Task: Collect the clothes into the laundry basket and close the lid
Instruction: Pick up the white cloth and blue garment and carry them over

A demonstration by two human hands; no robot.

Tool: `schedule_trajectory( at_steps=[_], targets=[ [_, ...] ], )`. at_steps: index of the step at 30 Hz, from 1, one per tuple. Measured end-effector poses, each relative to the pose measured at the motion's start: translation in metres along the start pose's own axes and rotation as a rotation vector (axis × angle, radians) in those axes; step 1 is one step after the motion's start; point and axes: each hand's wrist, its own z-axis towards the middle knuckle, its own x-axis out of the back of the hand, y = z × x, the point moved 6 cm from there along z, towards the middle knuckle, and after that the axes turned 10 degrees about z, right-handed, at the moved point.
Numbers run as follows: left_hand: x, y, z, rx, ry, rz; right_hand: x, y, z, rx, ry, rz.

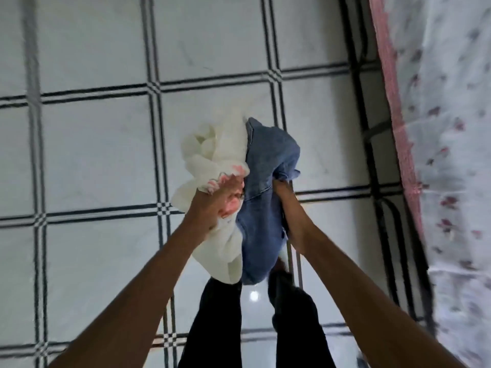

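Both my arms reach forward over the tiled floor, holding a bundle of clothes in the air at the middle of the view. My left hand (220, 200) grips a crumpled white garment (212, 155) with a bit of pink on it. My right hand (285, 208) clutches blue jeans (268, 166) bunched against the white garment. The two pieces hang pressed together between my hands. No laundry basket is in view.
The floor (93, 155) is white tile with dark double lines. A bed with a white floral sheet (451, 128) and pink edge runs along the right, on a dark metal frame (372, 155). My legs in black trousers (218, 328) stand below the bundle.
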Motion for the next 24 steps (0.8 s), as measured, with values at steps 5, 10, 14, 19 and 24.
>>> schedule_trajectory(
  at_steps=[5,10,14,19,24],
  targets=[
    [0.085,0.017,-0.146,-0.16,0.352,-0.262,-0.106,-0.037,-0.103,0.036,-0.226,-0.202],
    [0.161,-0.024,-0.297,-0.216,0.578,-0.581,-0.222,-0.007,-0.206,-0.015,-0.452,-0.429],
    [0.22,-0.089,-0.414,-0.215,0.812,-0.759,-0.319,0.056,-0.286,-0.058,-0.691,-0.593],
    [0.271,-0.201,-0.561,-0.216,1.111,-1.008,-0.419,0.184,-0.39,-0.139,-0.972,-0.887],
    [0.28,-0.319,-0.676,-0.232,1.397,-1.211,-0.487,0.341,-0.464,-0.214,-1.178,-1.158]
  ],
)
